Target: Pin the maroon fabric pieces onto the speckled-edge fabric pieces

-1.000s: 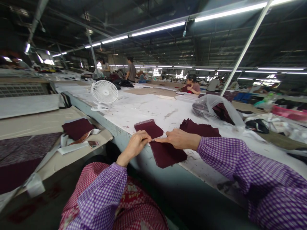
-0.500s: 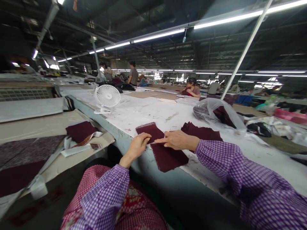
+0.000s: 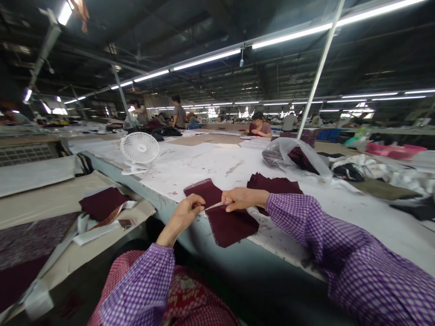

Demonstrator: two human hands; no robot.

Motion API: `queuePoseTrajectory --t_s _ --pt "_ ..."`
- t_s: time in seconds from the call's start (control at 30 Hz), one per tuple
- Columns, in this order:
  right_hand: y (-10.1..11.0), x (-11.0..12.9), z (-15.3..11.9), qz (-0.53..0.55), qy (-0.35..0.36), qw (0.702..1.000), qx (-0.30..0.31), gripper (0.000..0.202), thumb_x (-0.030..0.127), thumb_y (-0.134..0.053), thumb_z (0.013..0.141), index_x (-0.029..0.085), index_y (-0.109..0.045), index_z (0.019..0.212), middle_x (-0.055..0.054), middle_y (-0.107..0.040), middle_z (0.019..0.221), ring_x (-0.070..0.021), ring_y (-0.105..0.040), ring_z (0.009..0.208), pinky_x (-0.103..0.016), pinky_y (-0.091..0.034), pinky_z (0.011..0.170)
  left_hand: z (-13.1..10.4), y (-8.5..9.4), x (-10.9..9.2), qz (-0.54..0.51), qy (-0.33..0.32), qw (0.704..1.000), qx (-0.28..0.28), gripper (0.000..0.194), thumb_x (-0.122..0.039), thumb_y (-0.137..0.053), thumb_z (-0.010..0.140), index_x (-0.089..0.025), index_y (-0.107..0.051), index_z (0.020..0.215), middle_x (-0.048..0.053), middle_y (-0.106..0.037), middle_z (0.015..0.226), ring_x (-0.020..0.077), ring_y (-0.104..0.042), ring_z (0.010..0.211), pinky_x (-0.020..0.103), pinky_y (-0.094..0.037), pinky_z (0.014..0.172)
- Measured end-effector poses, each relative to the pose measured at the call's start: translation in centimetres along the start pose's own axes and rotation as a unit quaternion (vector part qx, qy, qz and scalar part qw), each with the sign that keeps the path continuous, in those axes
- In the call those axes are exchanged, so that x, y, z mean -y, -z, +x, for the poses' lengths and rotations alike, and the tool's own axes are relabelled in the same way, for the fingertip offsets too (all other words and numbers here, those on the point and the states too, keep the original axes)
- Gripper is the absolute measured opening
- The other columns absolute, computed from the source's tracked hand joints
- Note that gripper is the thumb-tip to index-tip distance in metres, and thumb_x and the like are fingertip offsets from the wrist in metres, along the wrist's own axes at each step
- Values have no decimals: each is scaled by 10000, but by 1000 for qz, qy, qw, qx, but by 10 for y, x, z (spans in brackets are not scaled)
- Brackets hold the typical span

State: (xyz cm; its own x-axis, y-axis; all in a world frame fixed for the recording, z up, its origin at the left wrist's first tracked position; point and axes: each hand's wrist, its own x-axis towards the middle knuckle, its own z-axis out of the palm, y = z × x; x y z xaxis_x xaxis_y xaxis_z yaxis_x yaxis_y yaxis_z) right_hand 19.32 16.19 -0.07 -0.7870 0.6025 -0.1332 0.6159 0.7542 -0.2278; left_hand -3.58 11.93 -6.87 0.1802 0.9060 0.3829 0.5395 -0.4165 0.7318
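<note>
Two maroon fabric pieces lie by the table's near edge: the farther one (image 3: 207, 189) has a speckled pale border, and the nearer one (image 3: 234, 228) hangs slightly over the edge. Between them runs a narrow pale strip (image 3: 215, 206), perhaps a turned fabric edge. My left hand (image 3: 185, 215) pinches its left end, thumb against fingers. At the other end my right hand (image 3: 243, 199) is closed with thumb and forefinger on the nearer piece's upper edge. Just beyond my right hand rests a stack of maroon pieces (image 3: 275, 184). What lies under my fingertips is partly hidden.
A white fan (image 3: 140, 148) stands on the white table (image 3: 190, 158). To the right are a see-through plastic bag (image 3: 295, 156) with dark red fabric and a pink basin (image 3: 396, 150). A lower surface (image 3: 102, 181) on the left holds maroon scraps (image 3: 103, 203). Other people work farther back.
My right hand has gone from a pointing forefinger to a bent pinch, and the pale strip now shows between my hands. The whole view has shifted, so things appear farther left.
</note>
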Motion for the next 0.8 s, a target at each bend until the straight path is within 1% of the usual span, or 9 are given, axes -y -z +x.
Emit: queuePoseTrajectory --t_s 0.1,0.17,0.33,0.43,0.53,0.6,0.7,0.73,0.8 --pt "0 2 5 0 35 999 3 142 192 -635 778 137 -594 902 -8 -589 812 -114 -507 708 -230 -381 651 0 2 1 38 3 999 -12 205 -223 -545 772 -179 -622 956 -2 -584 763 132 -569 692 272 -467 659" --pt "8 2 3 4 55 998 4 92 157 -633 761 125 -587 834 -11 -583 803 -109 -499 700 -228 -384 645 2 2 -3 96 3 995 -18 251 -279 -552 790 -184 -626 1010 5 -591 772 142 -570 680 284 -461 654" --pt "60 -27 -37 83 23 996 -14 266 159 -613 760 117 -566 1018 -14 -605 814 -118 -541 729 -227 -428 650 10 -4 -21 257 -9 966 -6 276 -363 -603 788 -208 -638 1013 46 -621 945 176 -602 750 291 -441 648" --pt "84 -60 -68 53 -95 992 -55 343 211 -608 774 126 -570 1104 -63 -637 940 -149 -586 799 -240 -449 671 14 -11 -33 348 -36 937 17 156 -300 -550 830 -221 -646 924 51 -625 968 205 -613 854 287 -433 669" --pt "89 -88 -86 11 -245 968 -48 409 253 -636 765 127 -576 1150 -104 -638 1057 -190 -616 889 -253 -469 705 16 -18 -41 392 -45 918 31 168 -203 -471 850 -195 -637 868 69 -626 953 208 -617 858 284 -429 663" --pt "87 -98 -89 -15 -301 953 -31 447 298 -666 749 135 -590 1157 -117 -638 1090 -225 -623 924 -279 -477 725 18 -20 -40 377 -31 926 19 191 -165 -448 836 -184 -638 846 77 -631 958 207 -618 843 288 -426 672" --pt "83 -95 -82 -115 -326 936 -60 451 350 -667 754 142 -618 1151 -139 -628 1137 -284 -601 1009 -338 -468 790 21 -17 -30 214 44 975 -45 161 -146 -502 768 -183 -657 756 66 -661 908 219 -610 858 299 -414 724" --pt "81 -89 -76 -154 -316 932 -92 411 343 -632 787 147 -626 1147 -138 -624 1154 -288 -588 1038 -349 -457 819 22 -15 -25 149 74 984 -67 147 -145 -522 743 -184 -663 728 58 -671 862 219 -610 842 299 -411 730" --pt "75 -71 -58 -189 -243 938 -162 317 288 -529 859 154 -647 1122 -121 -633 1152 -262 -582 1056 -337 -433 865 25 -12 -16 52 121 987 -95 130 -147 -547 706 -180 -672 687 39 -673 743 202 -609 756 289 -410 702"
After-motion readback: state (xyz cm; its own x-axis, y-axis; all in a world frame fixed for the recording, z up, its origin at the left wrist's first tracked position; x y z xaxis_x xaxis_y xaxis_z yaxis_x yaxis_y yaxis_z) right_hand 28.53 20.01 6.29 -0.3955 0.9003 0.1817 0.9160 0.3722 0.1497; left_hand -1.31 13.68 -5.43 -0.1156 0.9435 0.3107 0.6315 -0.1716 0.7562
